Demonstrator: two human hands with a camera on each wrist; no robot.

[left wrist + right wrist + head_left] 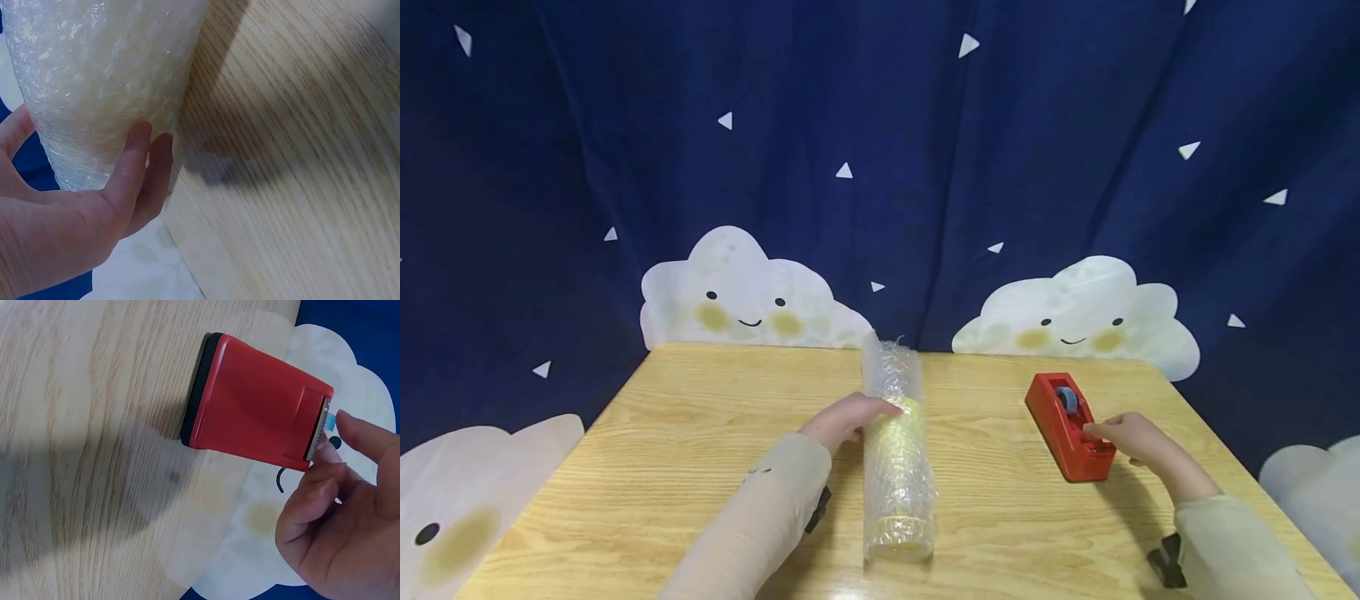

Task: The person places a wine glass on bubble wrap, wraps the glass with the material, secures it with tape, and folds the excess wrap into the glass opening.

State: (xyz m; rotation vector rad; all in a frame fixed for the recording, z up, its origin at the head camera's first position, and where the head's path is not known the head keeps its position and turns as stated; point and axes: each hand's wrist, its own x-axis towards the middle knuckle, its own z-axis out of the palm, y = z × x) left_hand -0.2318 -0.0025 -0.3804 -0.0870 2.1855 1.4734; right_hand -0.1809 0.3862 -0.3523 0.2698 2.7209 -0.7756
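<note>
A long roll of bubble wrap (897, 475) lies on the table, pointing away from me, with something pale yellow showing through it. My left hand (848, 418) holds it from the left side, thumb over the top. In the left wrist view, the left hand's fingers (134, 156) curve against the crinkled wrap. To the right sits a red tape dispenser (1070, 429) with a small roll of tape (1067, 400) in it. My right hand (1135, 442) is at its front end. In the right wrist view, thumb and finger pinch the bluish tape end (330, 421) beside the toothed cutter (317, 431).
The wooden table (730, 433) stands against a dark blue curtain (850, 100) printed with clouds and white triangles. Each wrist carries a small black mount, the right one (1168, 560) showing below the sleeve.
</note>
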